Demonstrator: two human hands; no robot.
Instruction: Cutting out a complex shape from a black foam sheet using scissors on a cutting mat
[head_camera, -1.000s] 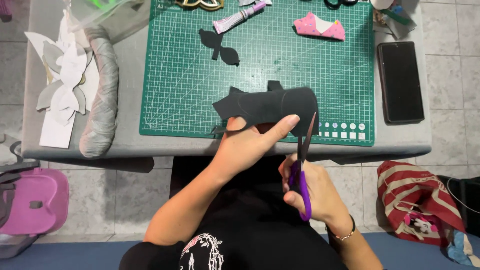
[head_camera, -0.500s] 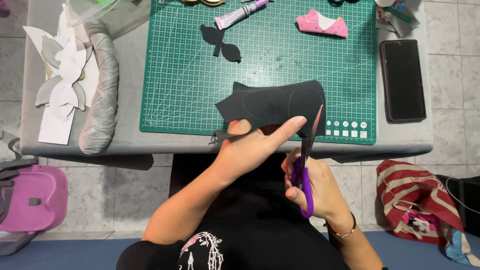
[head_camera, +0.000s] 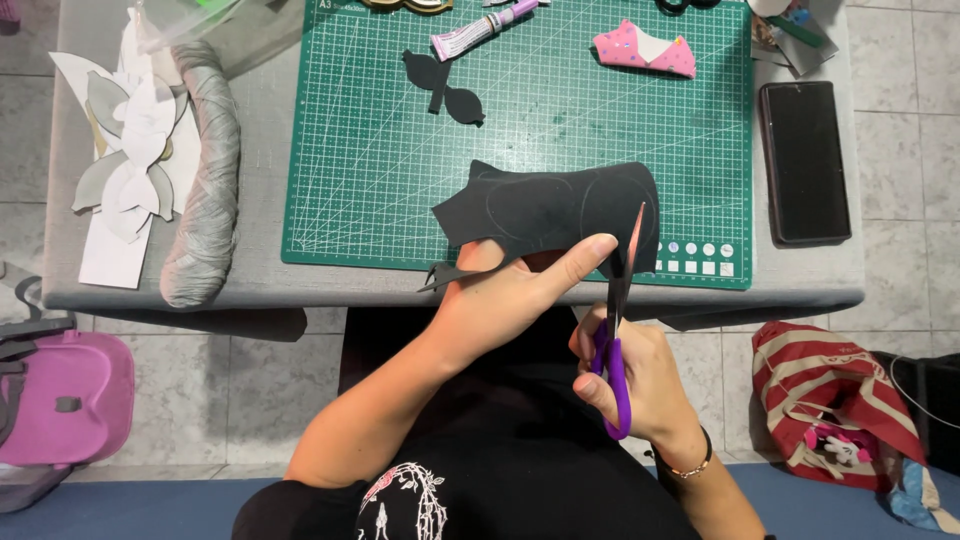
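Observation:
My left hand (head_camera: 505, 295) grips a black sheet (head_camera: 555, 210) with pale drawn outlines, holding it above the front edge of the green cutting mat (head_camera: 370, 170). The index finger stretches along the sheet's lower edge. Purple-handled scissors (head_camera: 615, 330) sit in my right hand (head_camera: 630, 375), blades pointing up into the sheet's right part. A thin black offcut (head_camera: 440, 278) hangs at the sheet's lower left.
On the mat lie a small black cut-out (head_camera: 445, 88), a glue tube (head_camera: 480, 30) and a pink dotted piece (head_camera: 645, 50). A black phone (head_camera: 805, 160) lies at the right; white paper shapes (head_camera: 125, 170) and a grey roll (head_camera: 205, 190) at the left. A pink case (head_camera: 60, 395) and striped bag (head_camera: 835, 400) are on the floor.
The scissors have moved up into the black sheet along its right side. My left hand has raised and shifted the sheet slightly.

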